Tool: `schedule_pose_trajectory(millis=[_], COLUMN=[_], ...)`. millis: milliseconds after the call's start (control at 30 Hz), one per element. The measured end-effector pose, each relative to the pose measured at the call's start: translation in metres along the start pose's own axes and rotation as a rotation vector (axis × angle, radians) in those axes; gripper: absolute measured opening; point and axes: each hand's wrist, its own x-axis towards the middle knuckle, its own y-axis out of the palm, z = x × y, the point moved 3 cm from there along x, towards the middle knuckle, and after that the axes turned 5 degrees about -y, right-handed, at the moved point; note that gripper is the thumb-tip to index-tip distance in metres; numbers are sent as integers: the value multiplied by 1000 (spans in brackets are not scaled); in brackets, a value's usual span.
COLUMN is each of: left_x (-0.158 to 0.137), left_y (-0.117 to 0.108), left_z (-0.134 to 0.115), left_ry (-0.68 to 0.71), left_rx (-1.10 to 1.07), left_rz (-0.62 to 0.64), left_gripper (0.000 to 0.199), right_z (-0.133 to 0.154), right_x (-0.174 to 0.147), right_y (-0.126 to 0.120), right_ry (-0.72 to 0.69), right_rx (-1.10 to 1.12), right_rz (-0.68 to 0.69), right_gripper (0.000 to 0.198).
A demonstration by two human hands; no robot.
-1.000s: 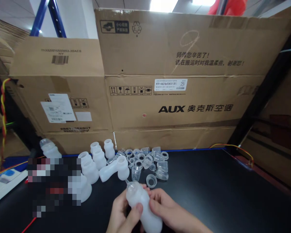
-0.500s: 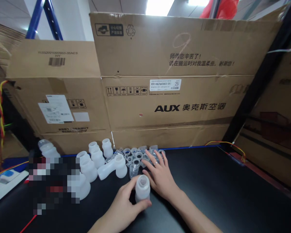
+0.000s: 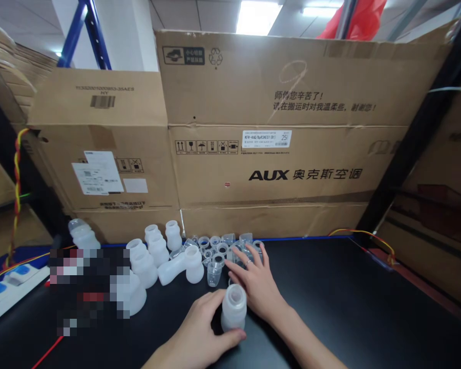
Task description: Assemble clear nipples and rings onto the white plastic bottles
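Observation:
My left hand (image 3: 209, 325) is wrapped round a translucent white plastic bottle (image 3: 234, 307) with a waisted body. It stands upright with its open mouth facing up. My right hand (image 3: 255, 279) has its fingers spread over the right side of a cluster of clear plastic cup-shaped pieces (image 3: 223, 249). Its fingertips reach in among them and hide some; its thumb side lies close behind the bottle. One clear piece (image 3: 214, 274) stands at the front of the cluster, left of my right hand.
Several white bottles (image 3: 158, 250) stand to the left, one lying on its side (image 3: 171, 270). A blurred-out patch (image 3: 88, 287) covers part of the black table (image 3: 330, 307). Large cardboard (image 3: 292, 195) walls off the back. A power strip (image 3: 7, 292) sits at far left.
The view has shifted slightly. My left hand and the bottle have moved a little right and toward me. My right hand remains spread over the clear pieces.

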Motion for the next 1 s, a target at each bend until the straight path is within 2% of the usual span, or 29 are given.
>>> schedule_pose_trajectory(millis=[100, 300, 433, 533, 733, 900, 1000], left_x=[-1, -2, -2, -2, -1, -2, -2], left_y=[0, 2, 1, 1, 1, -1, -1], left_z=[1, 1, -1, -2, -1, -3, -3], left_ry=[-2, 5, -6, -1, 17, 16, 12], left_rx=[3, 22, 45, 47, 62, 75, 48], left_rz=[-21, 11, 21, 21, 31, 34, 46], left_gripper=[48, 44, 43, 45, 43, 43, 44], right_z=[2, 2, 1, 0, -9, -1, 12], right_x=[0, -2, -4, -5, -9, -14, -16], right_y=[-1, -4, -1, -1, -7, -20, -34], right_ry=[-21, 34, 35, 33, 13, 38, 142], right_rx=[30, 121, 180, 221, 313, 416, 593], right_rz=[32, 53, 31, -57, -330, -389, -451], right_gripper=[29, 32, 31, 33, 45, 44, 48])
